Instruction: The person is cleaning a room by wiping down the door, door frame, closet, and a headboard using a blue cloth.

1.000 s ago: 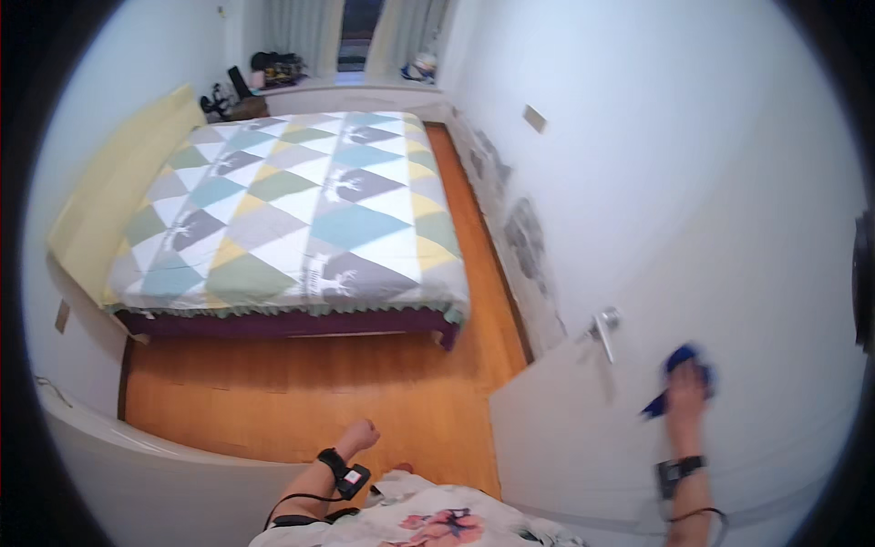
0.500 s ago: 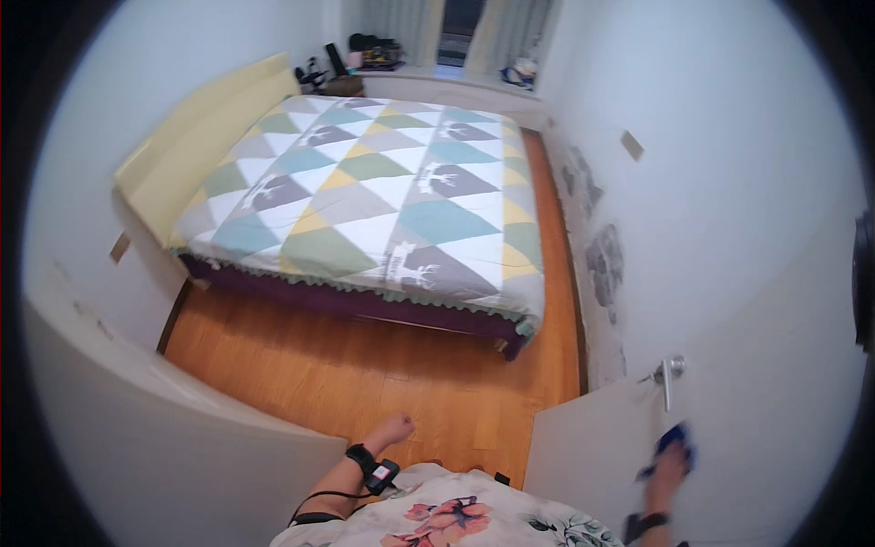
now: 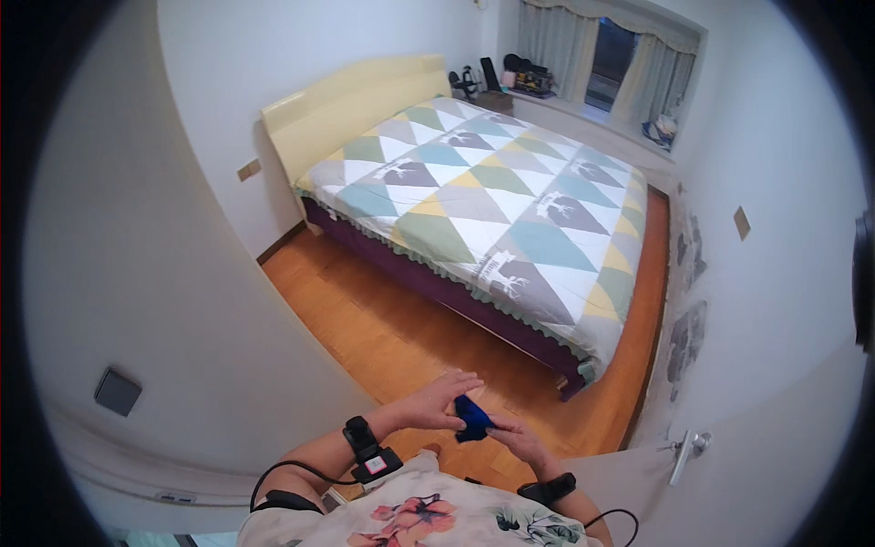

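Observation:
A small dark-blue cloth (image 3: 472,419) is between my two hands, in front of my body. My right hand (image 3: 522,441) pinches its right side between thumb and fingers. On the other side, my left hand (image 3: 439,401) has its fingers stretched out above the cloth and the thumb apart, close to the cloth's left edge. Whether the left thumb presses on the cloth is hard to make out. Each wrist wears a black strap, and a small box with a cable sits on the left one.
A grey-white door with a silver lever handle (image 3: 685,456) stands at the right. Left of me is a wall with a dark switch plate (image 3: 118,391). Ahead, a bed with a patterned cover (image 3: 474,201) stands on the wooden floor (image 3: 365,314). A curtained window is at the back.
My right hand has come from the door face to my front with the blue cloth. My left hand has risen to meet it, its fingers now extended. The view has turned left.

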`<state>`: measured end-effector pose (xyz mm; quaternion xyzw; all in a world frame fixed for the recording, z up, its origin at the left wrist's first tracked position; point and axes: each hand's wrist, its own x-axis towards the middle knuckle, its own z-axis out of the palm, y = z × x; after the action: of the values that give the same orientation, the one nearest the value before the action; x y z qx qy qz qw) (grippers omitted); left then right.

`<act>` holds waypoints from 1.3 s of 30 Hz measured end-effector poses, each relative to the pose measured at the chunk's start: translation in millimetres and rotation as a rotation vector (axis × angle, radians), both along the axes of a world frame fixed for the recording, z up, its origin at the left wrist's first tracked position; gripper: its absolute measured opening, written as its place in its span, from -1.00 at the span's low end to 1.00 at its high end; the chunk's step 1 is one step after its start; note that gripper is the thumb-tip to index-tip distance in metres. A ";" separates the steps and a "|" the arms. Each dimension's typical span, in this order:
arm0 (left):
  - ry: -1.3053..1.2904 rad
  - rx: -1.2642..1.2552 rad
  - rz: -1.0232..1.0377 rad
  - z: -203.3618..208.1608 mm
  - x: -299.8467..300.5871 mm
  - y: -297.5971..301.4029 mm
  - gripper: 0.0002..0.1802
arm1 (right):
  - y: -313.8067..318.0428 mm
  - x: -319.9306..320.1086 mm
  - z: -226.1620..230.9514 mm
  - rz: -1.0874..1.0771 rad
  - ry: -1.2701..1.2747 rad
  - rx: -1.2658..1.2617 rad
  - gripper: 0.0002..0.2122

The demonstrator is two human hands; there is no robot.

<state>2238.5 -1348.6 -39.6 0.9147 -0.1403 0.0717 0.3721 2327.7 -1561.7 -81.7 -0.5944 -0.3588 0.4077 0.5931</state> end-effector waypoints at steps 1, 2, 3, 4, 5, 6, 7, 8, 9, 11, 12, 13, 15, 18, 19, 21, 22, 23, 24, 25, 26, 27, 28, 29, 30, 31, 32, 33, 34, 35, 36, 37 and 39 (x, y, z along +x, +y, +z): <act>0.197 -0.078 0.003 12.2 -6.0 -0.4 -0.43 | 7.3 1.1 5.0 0.105 0.090 0.027 -0.74; 0.196 -0.069 0.025 12.8 -13.7 3.6 -0.43 | 14.9 1.4 10.6 0.126 0.089 0.037 -0.74; 0.407 -0.168 0.119 10.7 -23.5 9.3 -0.51 | 22.1 0.6 15.8 0.095 0.051 0.120 -0.75; 0.616 -0.273 0.213 9.8 -34.6 14.8 -0.59 | 28.3 -1.5 18.7 0.063 0.014 0.204 -0.76; 0.613 -0.275 0.233 10.5 -48.3 17.7 -0.59 | 31.3 -3.0 15.8 0.083 0.016 0.207 -0.76; 0.535 -0.346 0.268 12.9 -60.3 19.7 -0.68 | 33.1 -3.1 13.6 0.084 0.054 0.140 -0.76; 0.455 -0.415 0.301 15.6 -70.1 21.5 -0.75 | 35.4 -4.1 12.9 0.084 0.091 0.072 -0.76; 0.451 -0.418 0.309 19.0 -77.9 23.4 -0.75 | 38.4 -4.3 14.1 0.093 0.088 0.071 -0.76; 0.518 -0.567 0.341 25.6 -88.5 25.2 -0.77 | 45.0 -8.2 25.5 0.196 0.094 -0.078 -0.75; 0.581 -0.716 0.352 45.1 -102.5 25.8 -0.79 | 54.6 -9.0 18.0 0.407 0.113 -0.227 -0.73; 0.601 -0.784 0.431 57.2 -108.8 26.6 -0.78 | 61.1 -12.7 27.0 0.405 0.112 -0.233 -0.73; 0.620 -0.850 0.513 69.5 -114.6 29.1 -0.77 | 73.1 -12.1 46.2 0.543 0.272 -0.169 -0.72; 0.538 -0.935 0.543 93.1 -123.4 33.9 -0.75 | 91.6 -6.6 79.6 0.765 0.481 -0.025 -0.67; 0.422 -1.085 0.524 91.7 -134.5 48.0 -0.73 | 118.1 -13.5 67.8 0.836 0.944 0.301 -0.63; 0.382 -1.070 0.537 87.6 -144.4 54.6 -0.75 | 125.6 -41.2 82.7 0.439 0.711 0.167 -0.63; 0.341 -1.056 0.544 77.9 -161.1 65.9 -0.76 | 119.9 -102.6 141.1 0.345 0.570 0.151 -0.70; 0.334 -0.823 0.656 68.3 -168.7 72.2 -0.77 | 131.7 -122.9 162.0 0.366 0.465 0.134 -0.73; 0.323 -0.585 0.744 59.3 -173.7 76.9 -0.78 | 145.3 -121.4 146.3 0.353 0.458 0.134 -0.73; 0.323 -0.582 0.730 47.6 -180.6 81.0 -0.78 | 159.7 -113.2 118.6 0.445 0.026 0.236 -0.72; 0.243 -0.557 0.835 30.7 -196.7 87.0 -0.78 | 168.9 -113.2 101.4 0.538 -0.398 0.327 -0.70; 0.161 -0.530 0.955 21.0 -217.8 92.2 -0.77 | 174.3 -118.1 102.2 0.558 -0.384 0.330 -0.70; 0.163 -0.532 0.961 22.7 -231.4 96.1 -0.77 | 179.7 -114.9 107.4 0.625 -0.361 0.259 -0.77; 0.191 -0.667 1.054 26.0 -244.4 99.5 -0.77 | 186.2 -113.5 108.8 0.697 -0.336 0.188 -0.83; 0.217 -0.805 1.149 27.8 -255.2 103.3 -0.77 | 188.2 -119.7 99.6 0.617 -0.109 0.120 -0.86; 0.207 -0.814 1.145 31.4 -258.5 105.3 -0.77 | 184.5 -116.9 117.2 0.619 -0.120 0.115 -0.86; 0.135 -0.816 1.243 30.9 -281.1 106.3 -0.79 | 196.2 -120.2 134.0 0.765 -0.478 0.016 -0.82; 0.054 -0.817 1.324 34.2 -296.7 104.0 -0.80 | 200.6 -121.7 149.5 0.882 -0.864 -0.063 -0.77; -0.033 -0.796 1.388 43.7 -305.0 98.6 -0.83 | 192.3 -117.5 152.4 0.758 -0.468 -0.076 -0.69; -0.063 -0.802 1.462 48.5 -316.8 93.5 -0.83 | 186.1 -108.6 152.2 0.627 -0.076 -0.112 -0.61; -0.166 -0.681 1.483 52.6 -321.2 89.8 -0.85 | 188.5 -98.4 153.8 0.592 -0.060 -0.052 -0.54; -0.260 -0.556 1.496 57.9 -325.1 86.4 -0.86 | 192.3 -90.9 155.2 0.551 -0.041 0.004 -0.47; -0.276 -0.555 1.548 68.3 -330.5 78.1 -0.86 | 202.4 -83.8 162.5 0.543 -0.264 0.313 -0.52; -0.633 -0.182 1.706 109.4 -332.2 55.3 -0.88 | 236.0 -50.6 188.1 0.491 -0.696 0.672 -0.49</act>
<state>1906.3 -1293.4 69.8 0.6129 0.4941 0.5806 0.2077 2277.1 -1325.7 106.4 -0.3707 -0.7729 0.1763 0.4839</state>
